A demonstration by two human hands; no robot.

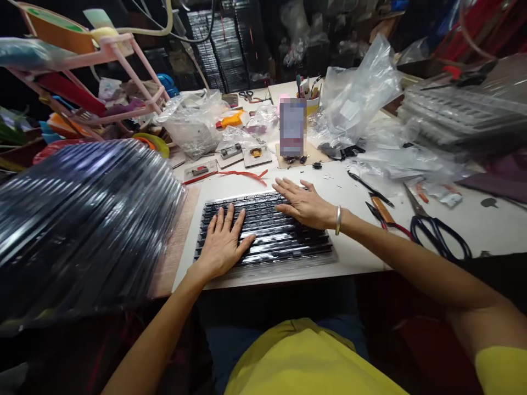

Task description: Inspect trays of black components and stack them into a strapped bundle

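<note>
A clear plastic tray (272,269) filled with rows of long black parts (267,233) lies flat at the front edge of the white table. My left hand (224,238) rests on the left part of these rows, palm down with the fingers spread. Over the upper right of the tray lies my right hand (304,204), its fingers stretched out and touching the black parts. A silver bangle (338,219) circles my right wrist. Neither hand grips anything. What the black parts are exactly I cannot tell.
A tall stack of filled trays (82,230) stands close on the left. Large scissors (438,233) and cutters (381,211) lie to the right. Behind the tray are red strips (247,174), small fixtures (257,155), a blurred-out phone-like screen (293,129) and plastic bags (354,99).
</note>
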